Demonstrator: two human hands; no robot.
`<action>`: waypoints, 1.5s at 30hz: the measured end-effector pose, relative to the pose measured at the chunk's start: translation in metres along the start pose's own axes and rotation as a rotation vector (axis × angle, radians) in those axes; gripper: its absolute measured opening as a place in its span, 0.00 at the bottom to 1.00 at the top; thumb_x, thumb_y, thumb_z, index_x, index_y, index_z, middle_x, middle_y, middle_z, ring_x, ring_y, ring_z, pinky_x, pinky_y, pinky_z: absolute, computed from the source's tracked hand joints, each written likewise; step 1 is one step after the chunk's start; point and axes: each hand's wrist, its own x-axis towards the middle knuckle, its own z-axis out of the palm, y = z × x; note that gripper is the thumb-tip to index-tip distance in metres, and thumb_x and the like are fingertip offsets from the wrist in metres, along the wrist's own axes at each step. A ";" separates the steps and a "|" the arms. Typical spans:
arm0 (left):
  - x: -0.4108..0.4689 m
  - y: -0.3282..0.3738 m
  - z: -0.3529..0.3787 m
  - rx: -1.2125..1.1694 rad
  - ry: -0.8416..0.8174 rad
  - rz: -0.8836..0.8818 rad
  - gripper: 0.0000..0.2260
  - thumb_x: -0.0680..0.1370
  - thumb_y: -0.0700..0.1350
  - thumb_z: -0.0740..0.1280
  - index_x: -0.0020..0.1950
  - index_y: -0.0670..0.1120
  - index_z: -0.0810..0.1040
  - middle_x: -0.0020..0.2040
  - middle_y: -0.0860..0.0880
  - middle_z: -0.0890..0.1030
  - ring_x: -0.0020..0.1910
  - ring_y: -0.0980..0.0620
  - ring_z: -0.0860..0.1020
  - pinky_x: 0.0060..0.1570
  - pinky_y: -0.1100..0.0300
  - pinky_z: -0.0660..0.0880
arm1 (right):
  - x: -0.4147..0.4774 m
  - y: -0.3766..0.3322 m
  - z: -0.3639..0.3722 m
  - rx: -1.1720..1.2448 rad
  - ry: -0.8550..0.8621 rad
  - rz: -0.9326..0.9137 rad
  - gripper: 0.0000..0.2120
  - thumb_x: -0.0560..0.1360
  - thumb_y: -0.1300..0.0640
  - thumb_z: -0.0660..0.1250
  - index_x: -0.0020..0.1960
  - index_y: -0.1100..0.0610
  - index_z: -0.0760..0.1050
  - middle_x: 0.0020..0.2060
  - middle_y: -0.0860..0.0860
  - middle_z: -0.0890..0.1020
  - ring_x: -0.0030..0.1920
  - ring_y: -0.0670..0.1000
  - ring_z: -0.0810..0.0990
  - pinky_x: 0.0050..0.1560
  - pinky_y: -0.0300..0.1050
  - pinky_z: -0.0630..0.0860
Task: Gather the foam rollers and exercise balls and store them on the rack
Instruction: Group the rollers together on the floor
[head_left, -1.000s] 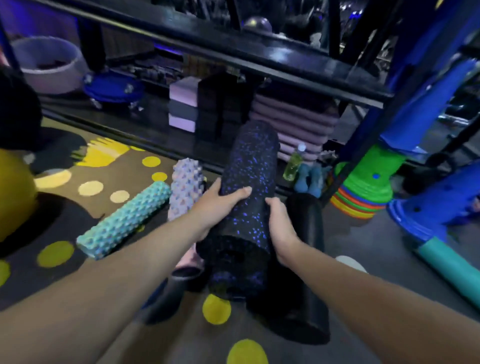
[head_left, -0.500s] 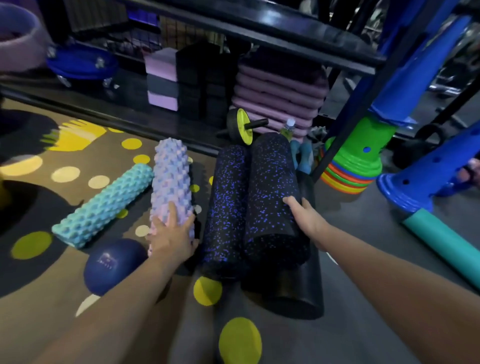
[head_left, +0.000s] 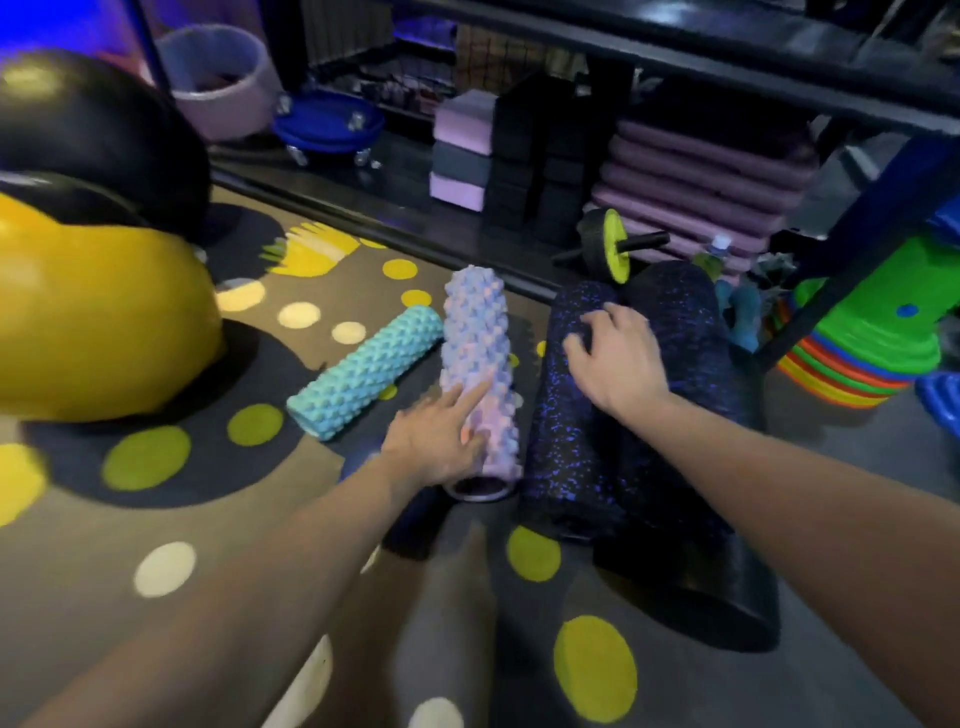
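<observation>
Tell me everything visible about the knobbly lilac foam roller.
The knobbly lilac-and-pink foam roller is a cylinder covered in blunt bumps, its near end showing a hollow core. It lies flat on the dotted floor mat, pointing away. The left hand rests on its near left side, forefinger stretched along it. A teal bumpy foam roller angles in on its left; a black blue-speckled foam roller lies alongside on its right.

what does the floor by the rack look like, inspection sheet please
surface: dotted floor mat, rollers lying on it
job's things: teal roller angled beside lilac roller; left speckled roller and right speckled roller side by side, black roller by them; yellow ball, black ball far left
clutter: ab wheel, stacked cones
grippers: left hand flat on lilac roller; right hand on left speckled roller
cables: nothing seen
surroundings: rack with foam blocks, folded mats
</observation>
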 end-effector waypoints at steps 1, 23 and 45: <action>-0.010 -0.019 -0.019 -0.058 0.066 -0.042 0.30 0.80 0.59 0.56 0.82 0.61 0.51 0.80 0.50 0.64 0.74 0.42 0.69 0.67 0.43 0.71 | 0.002 -0.034 0.018 0.079 -0.004 -0.068 0.23 0.78 0.49 0.60 0.64 0.63 0.78 0.63 0.64 0.78 0.66 0.65 0.73 0.71 0.54 0.65; -0.703 -0.304 0.010 -0.455 0.810 -2.090 0.50 0.65 0.78 0.66 0.75 0.44 0.64 0.71 0.36 0.70 0.70 0.33 0.70 0.70 0.38 0.66 | -0.542 -0.529 0.170 0.373 -1.508 -0.940 0.30 0.81 0.40 0.63 0.76 0.56 0.65 0.70 0.56 0.75 0.70 0.56 0.74 0.67 0.45 0.69; -0.271 -0.185 -0.160 -1.333 0.818 -0.354 0.29 0.69 0.61 0.78 0.66 0.50 0.78 0.56 0.48 0.86 0.53 0.44 0.86 0.54 0.45 0.82 | -0.162 -0.363 0.039 0.812 -0.596 -0.252 0.45 0.64 0.27 0.59 0.78 0.43 0.58 0.71 0.49 0.75 0.69 0.55 0.74 0.69 0.52 0.69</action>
